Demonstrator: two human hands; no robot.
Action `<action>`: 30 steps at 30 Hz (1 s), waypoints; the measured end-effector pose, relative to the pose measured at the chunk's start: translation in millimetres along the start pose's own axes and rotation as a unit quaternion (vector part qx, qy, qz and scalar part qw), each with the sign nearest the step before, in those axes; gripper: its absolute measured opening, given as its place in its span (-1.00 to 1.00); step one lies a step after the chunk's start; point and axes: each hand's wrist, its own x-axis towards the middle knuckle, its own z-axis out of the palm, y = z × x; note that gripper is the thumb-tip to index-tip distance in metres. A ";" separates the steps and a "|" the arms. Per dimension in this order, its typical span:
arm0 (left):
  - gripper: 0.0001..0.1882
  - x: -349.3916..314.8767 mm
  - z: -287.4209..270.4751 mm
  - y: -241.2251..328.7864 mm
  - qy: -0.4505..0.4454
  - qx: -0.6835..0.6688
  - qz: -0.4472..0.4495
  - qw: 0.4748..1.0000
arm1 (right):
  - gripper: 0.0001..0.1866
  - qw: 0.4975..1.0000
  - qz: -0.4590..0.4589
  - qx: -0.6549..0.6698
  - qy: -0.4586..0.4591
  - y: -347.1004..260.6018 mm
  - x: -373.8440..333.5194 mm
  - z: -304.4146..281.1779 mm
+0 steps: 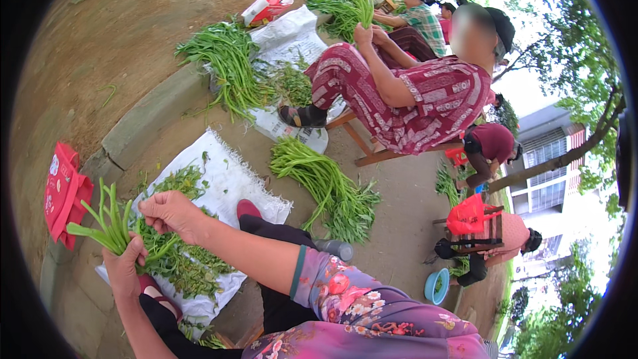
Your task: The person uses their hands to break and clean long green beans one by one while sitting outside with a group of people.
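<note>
My left hand [125, 267] is closed around a small bunch of green vegetable stalks [109, 226], their ends fanning upward. Beside the stalks, my right hand [174, 216] has its thumb and fingers pinched together; anything between them is too small to make out. Below both hands, a pile of plucked green leaves [193, 269] lies on a white woven sack [256, 189] spread over the ground between my feet. To the right of the sack is a large heap of long leafy stalks [325, 189].
A red bag [65, 193] stands by the concrete curb [156, 106] at left. Across from me, a seated person [425, 93] handles stalks beside another heap [222, 60]. A grey bottle [334, 248] lies near my leg. Farther right are a blue basin [436, 286] and other seated people.
</note>
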 end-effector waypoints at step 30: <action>-0.62 2.0 -5.7 10.9 -0.096 -0.093 -0.082 0.988 | -0.82 0.995 -0.079 -0.025 0.045 -34.7 -6.2 -6.4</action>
